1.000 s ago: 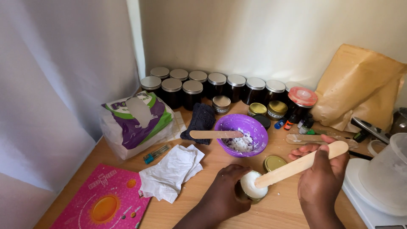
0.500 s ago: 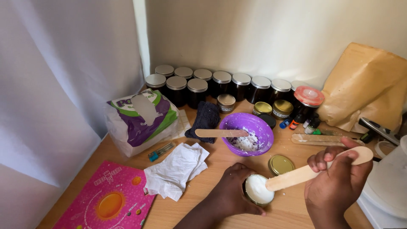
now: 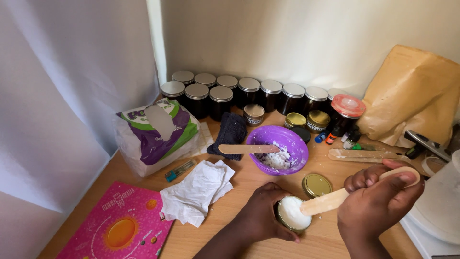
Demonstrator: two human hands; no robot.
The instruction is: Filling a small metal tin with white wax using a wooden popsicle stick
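- At the near edge of the wooden table (image 3: 330, 240), the left hand (image 3: 261, 218) wraps its fingers around a small round jar (image 3: 293, 214) heaped with white cream, holding it down on the surface.
- The right hand (image 3: 378, 204) is closed around a flat wooden spatula (image 3: 335, 199); the thumb presses on its rounded end, and the tip rests on the white cream in the jar.
- Just beyond the jar lies a gold lid (image 3: 316, 184), flat on the table.
- Toward the near left corner sits a pink card with a sun picture (image 3: 115, 230), and beside it a crumpled white tissue (image 3: 196, 192).
- In the middle of the table stands a purple bowl (image 3: 278, 148) holding white cream, with a second wooden stick (image 3: 247, 149) laid across its rim.
- Left of the bowl lie a dark cloth (image 3: 231, 132) and a white, green and purple bag (image 3: 155, 134), the bag close to the left edge.
- Right of the bowl, more wooden sticks (image 3: 362, 154) lie flat.
- Along the far edge by the wall, dark jars with silver lids (image 3: 239, 93) stand in rows, with a red-lidded jar (image 3: 347, 109) and a brown paper bag (image 3: 412, 96) to their right.
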